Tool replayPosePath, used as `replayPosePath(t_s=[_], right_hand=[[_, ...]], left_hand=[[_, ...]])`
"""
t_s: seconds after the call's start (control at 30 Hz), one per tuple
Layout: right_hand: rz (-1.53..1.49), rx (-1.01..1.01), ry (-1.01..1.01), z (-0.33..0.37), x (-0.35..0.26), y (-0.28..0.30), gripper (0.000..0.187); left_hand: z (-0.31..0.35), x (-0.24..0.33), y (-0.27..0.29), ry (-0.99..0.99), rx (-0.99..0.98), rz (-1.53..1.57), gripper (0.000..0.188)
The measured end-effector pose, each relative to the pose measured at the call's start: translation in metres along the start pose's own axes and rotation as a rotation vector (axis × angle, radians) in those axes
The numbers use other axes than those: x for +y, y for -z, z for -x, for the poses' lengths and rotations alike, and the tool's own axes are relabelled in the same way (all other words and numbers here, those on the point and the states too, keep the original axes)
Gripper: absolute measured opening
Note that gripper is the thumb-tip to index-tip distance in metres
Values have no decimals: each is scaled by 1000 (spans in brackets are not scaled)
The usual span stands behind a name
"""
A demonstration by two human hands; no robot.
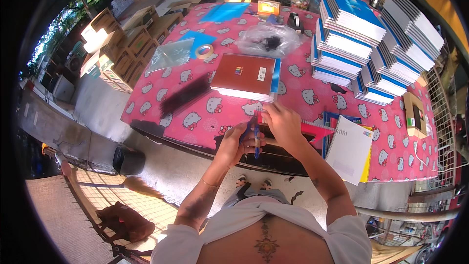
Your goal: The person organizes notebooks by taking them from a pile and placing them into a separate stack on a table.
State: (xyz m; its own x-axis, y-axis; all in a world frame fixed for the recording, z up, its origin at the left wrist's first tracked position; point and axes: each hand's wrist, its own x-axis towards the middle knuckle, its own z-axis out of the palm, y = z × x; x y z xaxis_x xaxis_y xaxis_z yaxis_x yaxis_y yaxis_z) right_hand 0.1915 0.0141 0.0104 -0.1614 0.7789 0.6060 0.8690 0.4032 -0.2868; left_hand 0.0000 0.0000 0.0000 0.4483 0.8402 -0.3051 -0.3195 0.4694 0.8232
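Note:
At the table's near edge my left hand (234,144) is closed around blue-handled pliers (256,143), jaws pointing away from me. My right hand (282,124) pinches beside the jaws, at the end of a spiral coil. That coil runs along a notebook with a pinkish-red cover (318,130), mostly hidden under my right hand and forearm. Just beyond my hands lies a stack of notebooks with a reddish-brown cover (244,74). To its left is a bundle of thin black binding coils (185,96). A white spiral notebook (349,146) lies right of my right forearm.
Tall stacks of spiral notebooks (349,34) stand at the right back. A tape roll (204,51), clear plastic sleeve (171,55), blue sheets (225,12) and plastic bag (268,40) lie farther back on the pink table cover (195,115). Cardboard boxes (124,51) stand left.

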Motion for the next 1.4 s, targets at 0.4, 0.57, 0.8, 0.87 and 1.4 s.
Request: replayPosePath(t_s=[0.4, 0.57, 0.8, 0.87, 1.4], right_hand=[[117, 43, 41, 16, 16, 23, 18], [42, 64, -295, 51, 66, 69, 20], [140, 526, -1047, 184, 203, 185, 28], [428, 287, -1178, 300, 267, 169, 30], [-652, 31, -588, 17, 107, -75, 40]], left_hand=[[0, 15, -20, -838, 265, -1523, 38], [-23, -12, 118, -629, 109, -1376, 32], [-92, -25, 149, -804, 379, -1641, 52], [-153, -4, 97, -961, 162, -1556, 51], [-239, 56, 100, -667, -301, -1352, 18]])
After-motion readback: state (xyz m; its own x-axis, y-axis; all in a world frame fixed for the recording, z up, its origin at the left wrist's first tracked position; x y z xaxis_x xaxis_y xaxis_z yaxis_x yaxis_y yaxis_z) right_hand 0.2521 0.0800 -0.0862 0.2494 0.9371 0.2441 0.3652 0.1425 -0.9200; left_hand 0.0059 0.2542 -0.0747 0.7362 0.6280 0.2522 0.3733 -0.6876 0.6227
